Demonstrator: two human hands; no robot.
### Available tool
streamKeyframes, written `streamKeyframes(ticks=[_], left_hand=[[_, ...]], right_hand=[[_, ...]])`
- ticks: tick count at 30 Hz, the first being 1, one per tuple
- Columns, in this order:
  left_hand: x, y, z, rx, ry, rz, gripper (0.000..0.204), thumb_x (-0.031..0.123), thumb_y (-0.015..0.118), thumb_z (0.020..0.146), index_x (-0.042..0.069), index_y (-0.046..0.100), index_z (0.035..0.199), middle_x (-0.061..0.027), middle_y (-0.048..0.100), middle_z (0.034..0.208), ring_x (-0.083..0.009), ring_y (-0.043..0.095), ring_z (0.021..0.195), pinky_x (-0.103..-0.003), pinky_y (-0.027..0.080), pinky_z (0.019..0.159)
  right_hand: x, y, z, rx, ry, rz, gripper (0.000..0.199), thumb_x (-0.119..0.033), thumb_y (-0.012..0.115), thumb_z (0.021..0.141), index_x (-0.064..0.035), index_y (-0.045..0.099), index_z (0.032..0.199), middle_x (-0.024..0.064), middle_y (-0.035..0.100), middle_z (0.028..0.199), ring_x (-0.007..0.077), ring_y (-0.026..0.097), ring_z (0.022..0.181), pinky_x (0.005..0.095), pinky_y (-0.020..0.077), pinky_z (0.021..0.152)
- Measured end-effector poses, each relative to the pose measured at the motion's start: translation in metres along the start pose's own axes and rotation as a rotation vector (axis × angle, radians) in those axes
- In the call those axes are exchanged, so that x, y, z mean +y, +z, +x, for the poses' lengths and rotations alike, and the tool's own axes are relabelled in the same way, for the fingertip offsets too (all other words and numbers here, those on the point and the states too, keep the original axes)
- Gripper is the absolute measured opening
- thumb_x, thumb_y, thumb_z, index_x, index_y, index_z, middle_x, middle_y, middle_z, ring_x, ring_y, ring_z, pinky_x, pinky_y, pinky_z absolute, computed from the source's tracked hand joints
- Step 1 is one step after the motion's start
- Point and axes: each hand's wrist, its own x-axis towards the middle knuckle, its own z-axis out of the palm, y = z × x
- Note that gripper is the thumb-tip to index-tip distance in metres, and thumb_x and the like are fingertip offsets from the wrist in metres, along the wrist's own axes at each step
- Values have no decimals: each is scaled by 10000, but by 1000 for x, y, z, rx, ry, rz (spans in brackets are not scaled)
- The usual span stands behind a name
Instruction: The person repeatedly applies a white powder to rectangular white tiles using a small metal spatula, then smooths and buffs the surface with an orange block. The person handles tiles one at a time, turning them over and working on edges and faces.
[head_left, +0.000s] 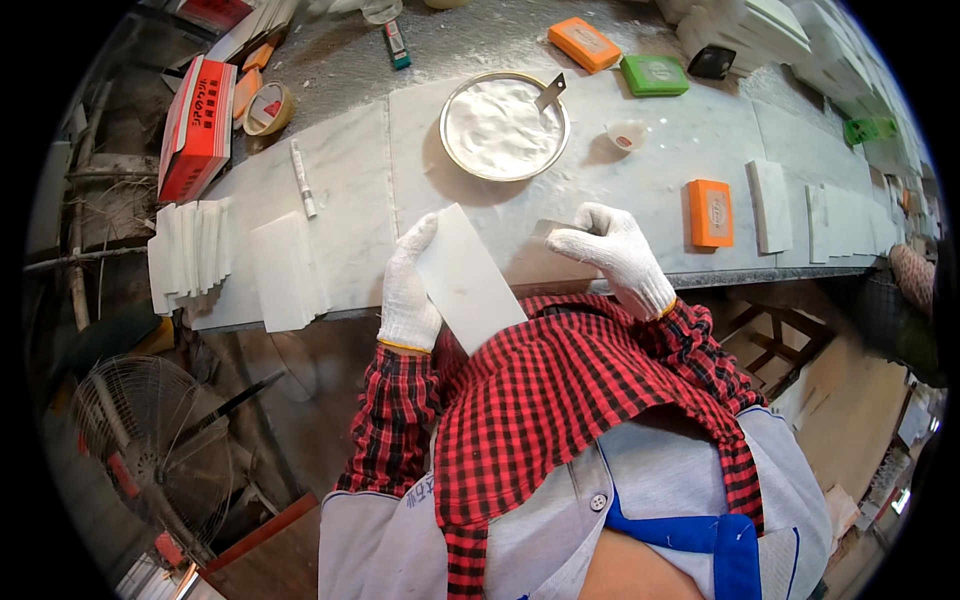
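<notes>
My left hand (pixel 408 295), in a white knit glove, grips a flat white stone tile (pixel 468 278) by its left edge. The tile is tilted, its lower end against my checked apron (pixel 560 370). To the right, my gloved right hand (pixel 622 255) is closed on a small scraper blade (pixel 546 228), which points toward the tile but stays apart from it. Beyond both hands stands a round metal bowl (pixel 445 148) of white paste (pixel 500 125). Another flat scraper (pixel 551 92) sticks up from the paste at the bowl's right side.
At left are stacked tile strips (pixel 190 250), more tiles (pixel 283 270), a white tube (pixel 302 178), a tape roll (pixel 268 110) and a red box (pixel 197 130). Orange (pixel 711 213) and green (pixel 654 75) blocks lie at right, near upright slabs (pixel 770 207). A fan (pixel 150 460) stands lower left.
</notes>
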Motion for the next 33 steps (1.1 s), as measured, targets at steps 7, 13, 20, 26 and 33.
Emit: streamKeyframes(ticks=[7,13,20,26,33], left_hand=[[-1,4,3,-33,-37,-9,349,238,611,1034,12,583,1298,-123,684,1184,-253,690,1060,-435,595,921],[-3,9,10,-152,-121,-46,471,288,489,1091,-26,467,1442,-222,602,1349,-349,651,1167,-489,578,965],[-2,18,6,-293,-103,-38,464,262,481,1094,-30,461,1455,-224,609,1350,-355,644,1193,-467,552,1011],[-4,17,2,-304,-116,-65,452,240,480,1095,-24,452,1461,-222,600,1360,-351,641,1195,-459,549,1016],[-9,14,5,-284,-86,-25,451,291,457,1102,-14,468,1434,-217,600,1337,-340,644,1179,-491,580,961]], right_hand=[[-7,-10,4,87,-30,-261,373,-294,893,785,-16,660,872,-31,555,769,64,509,747,259,435,654],[0,4,12,71,-68,-291,451,-415,751,911,32,703,947,1,625,834,88,549,833,291,468,720],[11,4,10,119,-10,-245,349,-326,802,872,7,700,872,-1,615,790,64,517,716,257,421,650],[1,11,-6,93,-25,-281,340,-265,765,905,27,690,1064,24,660,891,89,581,829,262,485,761],[15,19,-1,-34,-255,-173,315,-125,573,1017,28,646,1282,61,702,1002,122,629,939,262,501,864]])
